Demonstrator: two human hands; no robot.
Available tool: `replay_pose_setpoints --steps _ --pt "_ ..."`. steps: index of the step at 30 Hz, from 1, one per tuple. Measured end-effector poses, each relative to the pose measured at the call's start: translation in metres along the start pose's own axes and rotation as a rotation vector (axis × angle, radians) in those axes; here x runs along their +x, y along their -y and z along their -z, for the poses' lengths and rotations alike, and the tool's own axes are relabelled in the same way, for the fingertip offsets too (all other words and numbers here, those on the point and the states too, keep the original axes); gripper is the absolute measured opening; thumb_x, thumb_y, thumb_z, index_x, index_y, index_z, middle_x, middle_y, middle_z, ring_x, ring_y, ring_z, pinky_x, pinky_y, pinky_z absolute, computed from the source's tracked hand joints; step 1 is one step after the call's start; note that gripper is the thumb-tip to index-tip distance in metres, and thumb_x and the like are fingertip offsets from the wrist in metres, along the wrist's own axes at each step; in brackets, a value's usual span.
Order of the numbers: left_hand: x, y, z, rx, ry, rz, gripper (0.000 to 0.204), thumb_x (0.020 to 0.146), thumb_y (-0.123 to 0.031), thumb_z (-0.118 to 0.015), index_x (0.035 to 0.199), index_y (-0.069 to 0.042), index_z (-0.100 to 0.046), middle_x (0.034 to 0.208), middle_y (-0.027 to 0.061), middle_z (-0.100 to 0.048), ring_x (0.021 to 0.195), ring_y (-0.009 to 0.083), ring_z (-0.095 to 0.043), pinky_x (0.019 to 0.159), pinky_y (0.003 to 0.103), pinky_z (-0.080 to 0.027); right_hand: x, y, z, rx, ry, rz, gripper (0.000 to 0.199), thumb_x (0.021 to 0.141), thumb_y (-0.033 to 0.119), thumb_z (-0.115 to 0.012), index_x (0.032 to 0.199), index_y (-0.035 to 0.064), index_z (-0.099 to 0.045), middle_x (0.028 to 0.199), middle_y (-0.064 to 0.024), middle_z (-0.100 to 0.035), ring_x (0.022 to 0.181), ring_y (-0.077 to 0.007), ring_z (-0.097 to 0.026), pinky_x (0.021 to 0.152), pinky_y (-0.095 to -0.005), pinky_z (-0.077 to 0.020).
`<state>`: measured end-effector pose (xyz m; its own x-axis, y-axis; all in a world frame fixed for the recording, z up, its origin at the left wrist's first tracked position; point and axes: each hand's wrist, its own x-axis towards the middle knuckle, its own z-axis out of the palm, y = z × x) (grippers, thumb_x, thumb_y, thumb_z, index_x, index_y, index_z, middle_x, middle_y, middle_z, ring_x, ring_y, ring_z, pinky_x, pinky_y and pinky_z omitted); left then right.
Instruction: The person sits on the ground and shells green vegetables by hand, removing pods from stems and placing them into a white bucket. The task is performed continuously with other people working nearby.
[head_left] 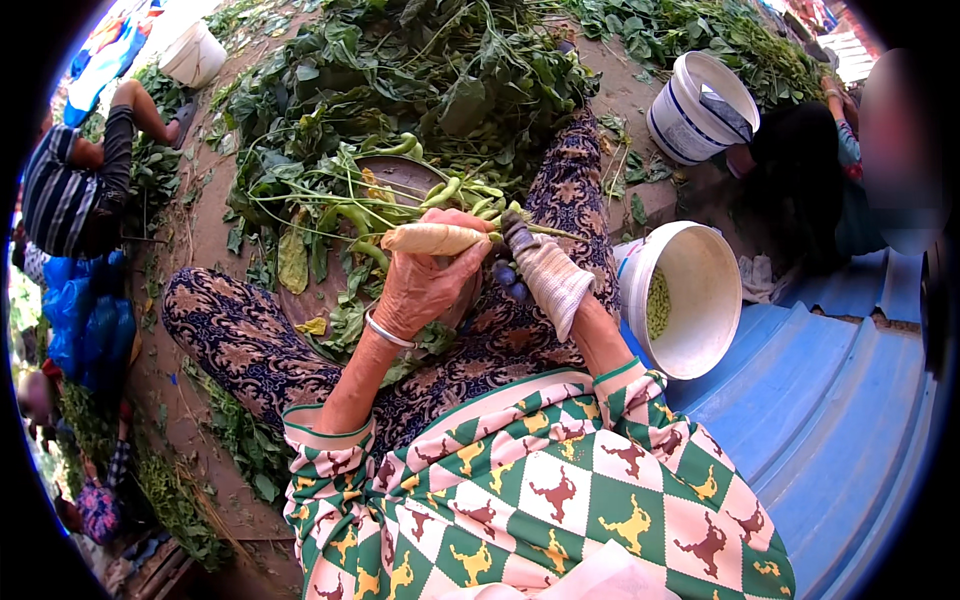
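Patterned shirt nearest, green/pink/white diamonds w/ animal figures; below it, dark floral trousers, knees spread, person seated low. L hand, bare w/ a silver bangle at the wrist and a tan finger cover, is half closed, fingers curled up against green pods; can't tell if it's actually gripping any. R hand, in an off-white glove w/ dark fingertips, is closed on a bean stalk, whose end sticks out to the R. Stalk runs across btwn both hands, above the lap; its leafy, podded part spreads to the L, over a round brown tray w/ leaves on/around it.

Big heap of bean plants just beyond. R of the R knee: white bucket w/ shelled green beans inside, beside blue metal sheeting. 2nd bucket farther up R, 3rd far L. Other ppl: one in a striped top at L, near blue bags; another in dark clothes at R.
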<state>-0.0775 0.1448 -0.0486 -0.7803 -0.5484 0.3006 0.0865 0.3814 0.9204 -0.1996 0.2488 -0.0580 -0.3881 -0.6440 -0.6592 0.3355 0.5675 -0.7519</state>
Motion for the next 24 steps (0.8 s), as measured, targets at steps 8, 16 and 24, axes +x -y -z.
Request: replay_pose_setpoints --steps 8,16,24 --pt "-0.016 -0.015 0.003 0.07 0.005 0.029 0.011 0.078 -0.001 -0.064 0.088 -0.001 -0.061 0.092 0.0073 -0.064 0.084 0.0189 -0.06 0.075 0.028 -0.049 0.017 -0.021 0.011 -0.286 0.136 0.601 0.032 0.091 0.035 -0.053 0.088 0.0057 -0.064 0.06 -0.0008 -0.056 0.049 -0.0099 -0.049 0.046 -0.0251 -0.0415" --pt "-0.025 -0.013 0.001 -0.404 -0.204 0.499 0.015 0.084 -0.01 -0.064 0.097 -0.003 -0.061 0.089 0.0046 -0.064 0.08 0.0078 -0.059 0.072 0.02 -0.047 0.005 -0.008 -0.001 -0.533 0.008 0.365 0.029 0.08 0.032 -0.067 0.089 0.0036 -0.066 0.062 -0.0054 -0.061 0.056 -0.0129 -0.057 0.055 -0.0292 -0.047" --pt "-0.026 -0.008 -0.006 -0.38 -0.268 0.452 0.014 0.083 -0.01 -0.065 0.095 -0.003 -0.063 0.084 0.0016 -0.062 0.076 0.0075 -0.058 0.066 0.021 -0.048 0.005 -0.015 -0.007 -0.768 -0.133 0.5 0.033 0.077 0.037 -0.069 0.082 0.0051 -0.062 0.068 -0.0142 -0.062 0.063 -0.0273 -0.061 0.06 -0.0365 -0.0483"
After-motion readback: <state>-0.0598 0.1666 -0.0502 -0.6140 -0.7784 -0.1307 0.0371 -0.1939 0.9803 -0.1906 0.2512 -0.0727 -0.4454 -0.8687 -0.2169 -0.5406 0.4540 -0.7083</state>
